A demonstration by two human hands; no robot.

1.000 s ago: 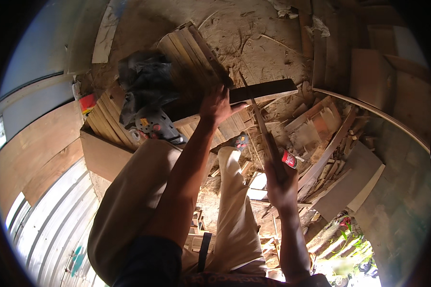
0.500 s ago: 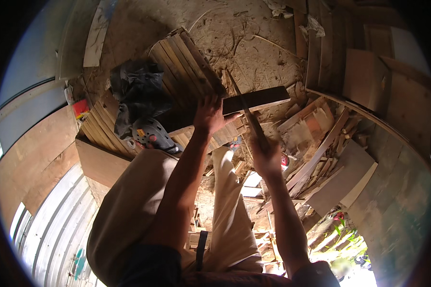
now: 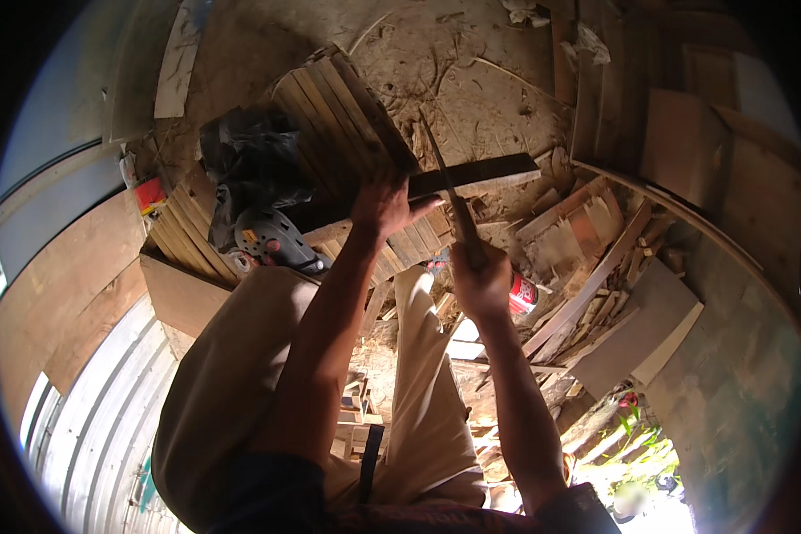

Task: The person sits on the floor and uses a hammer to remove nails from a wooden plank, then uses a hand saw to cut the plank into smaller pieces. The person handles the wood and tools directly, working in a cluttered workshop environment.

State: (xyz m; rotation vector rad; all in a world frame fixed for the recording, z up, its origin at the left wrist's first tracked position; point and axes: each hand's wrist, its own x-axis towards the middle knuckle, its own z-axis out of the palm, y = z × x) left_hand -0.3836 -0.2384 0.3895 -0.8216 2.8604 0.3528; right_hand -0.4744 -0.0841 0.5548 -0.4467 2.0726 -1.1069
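Observation:
A wooden board with a dark face and a paler edge lies across a stack of planks, its right end jutting past the stack. My left hand holds it down, fingers over the board and thumb stretched to the right. My right hand is closed round the handle of what looks like a handsaw, its long narrow blade seen almost edge-on. The blade crosses the board just right of my left hand, tip pointing away from me. Whether it has cut into the wood cannot be made out.
Left of my hands, a black plastic bag and a dark clog with holes rest on the planks. A red can stands by my right hand. Wood scraps pile up at the right, near a leaning panel.
My right hand and the saw have moved slightly forward and left, so the blade's tip reaches farther beyond the board. My left hand has shifted a little left, still on the board.

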